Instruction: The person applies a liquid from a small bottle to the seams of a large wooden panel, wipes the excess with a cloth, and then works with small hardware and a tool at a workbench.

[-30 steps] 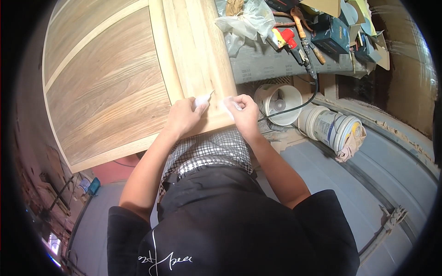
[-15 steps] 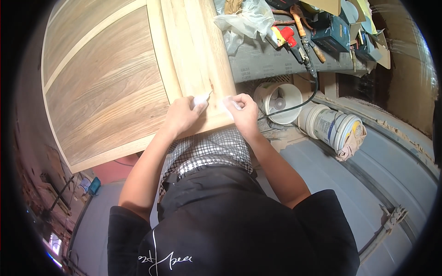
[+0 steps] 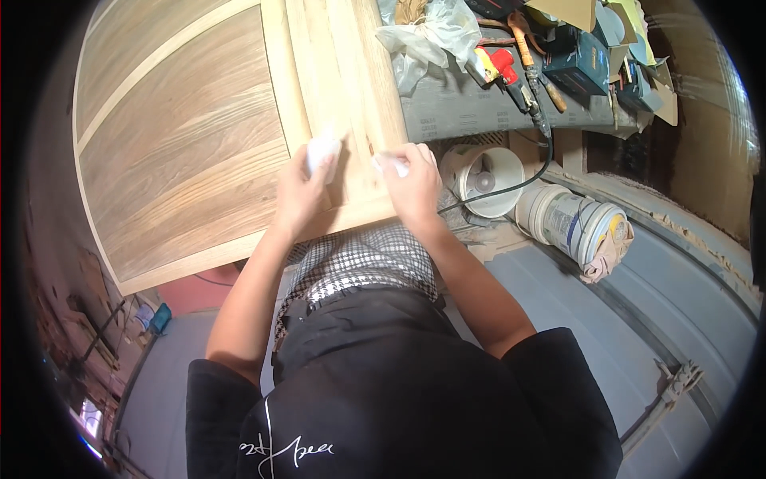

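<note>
A pale wooden panel with darker inset boards lies in front of me. Over its right-hand strip, my left hand is closed around a small white bottle, blurred at its top. My right hand pinches a white wad, perhaps tissue or cloth, pressed on the wood near the panel's right edge. Just above the wad, a small dark flaw shows in the grain. Fingers hide part of both held things.
Right of the panel, a grey-covered bench carries a plastic bag, a red-and-black power tool, a hammer and boxes. Below are two white buckets, one upright and one tipped. A black cable loops past them.
My left hand has moved left and slightly up with the bottle, its nozzle away from the flaw. My right hand has shifted left, bringing the wad onto the wood beside the flaw.
</note>
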Tool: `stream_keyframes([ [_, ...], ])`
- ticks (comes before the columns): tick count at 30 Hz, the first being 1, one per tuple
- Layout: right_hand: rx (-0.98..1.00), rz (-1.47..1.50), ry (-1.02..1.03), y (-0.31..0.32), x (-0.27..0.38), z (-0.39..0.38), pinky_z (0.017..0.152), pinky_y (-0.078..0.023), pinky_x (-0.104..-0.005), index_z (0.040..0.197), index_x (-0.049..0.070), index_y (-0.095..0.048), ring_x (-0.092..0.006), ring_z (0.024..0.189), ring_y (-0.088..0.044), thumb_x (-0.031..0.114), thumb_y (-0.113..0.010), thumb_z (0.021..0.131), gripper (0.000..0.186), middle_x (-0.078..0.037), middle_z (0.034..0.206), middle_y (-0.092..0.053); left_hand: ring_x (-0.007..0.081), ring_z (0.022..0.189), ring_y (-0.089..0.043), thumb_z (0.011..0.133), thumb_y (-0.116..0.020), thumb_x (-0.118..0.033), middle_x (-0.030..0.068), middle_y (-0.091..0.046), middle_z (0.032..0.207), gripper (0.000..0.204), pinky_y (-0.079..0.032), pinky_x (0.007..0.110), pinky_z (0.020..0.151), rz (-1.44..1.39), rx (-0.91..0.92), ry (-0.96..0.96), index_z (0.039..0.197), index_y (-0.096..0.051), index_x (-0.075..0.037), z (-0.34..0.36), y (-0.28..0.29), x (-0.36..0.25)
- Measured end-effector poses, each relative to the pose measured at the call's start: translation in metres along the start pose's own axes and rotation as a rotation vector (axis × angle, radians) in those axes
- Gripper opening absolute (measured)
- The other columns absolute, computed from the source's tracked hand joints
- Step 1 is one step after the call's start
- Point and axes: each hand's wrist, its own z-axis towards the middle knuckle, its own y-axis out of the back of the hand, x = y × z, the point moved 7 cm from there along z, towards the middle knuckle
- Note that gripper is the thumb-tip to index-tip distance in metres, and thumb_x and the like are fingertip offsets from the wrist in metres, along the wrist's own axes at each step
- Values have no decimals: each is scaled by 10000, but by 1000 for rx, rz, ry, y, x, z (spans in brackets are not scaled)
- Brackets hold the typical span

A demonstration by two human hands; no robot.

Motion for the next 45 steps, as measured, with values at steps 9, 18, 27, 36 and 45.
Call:
stream_keyframes([
  [9,-35,-151,116,-28,9,36,747,-512,-448,775,136,-680,-271,972,-594,214,-768,810,123,-19,933,-594,123,906,-626,987,-680,-259,72,-682,1033,408,-517,278,785,-174,-98,8,1296,-599,-5,-9,30,8],
  [18,0,-197,85,-26,-3,18,740,-501,-406,751,118,-715,-262,876,-607,224,-820,755,149,-36,843,-588,87,747,-585,993,-668,-303,39,-669,934,421,-483,255,622,-154,-69,-15,1295,-593,-18,-8,29,13],
  [27,15,-158,136,-26,-4,10,757,-506,-409,770,125,-726,-260,891,-614,230,-811,757,136,-37,853,-587,117,847,-609,998,-662,-262,64,-681,1025,409,-504,280,734,-141,-56,-56,1312,-587,-9,-9,30,16],
  [36,-43,-158,229,-29,22,43,748,-525,-441,753,126,-708,-279,934,-608,188,-793,778,108,-33,891,-603,128,946,-634,996,-668,-252,82,-691,1075,419,-512,282,838,-176,-9,-2,1314,-590,9,-8,30,16],
  [45,-44,-189,219,-32,28,64,746,-502,-422,750,91,-696,-282,924,-611,231,-786,778,169,-52,880,-606,116,856,-615,1002,-658,-258,66,-690,994,388,-504,275,753,-158,1,-51,1284,-608,4,-5,26,12],
])
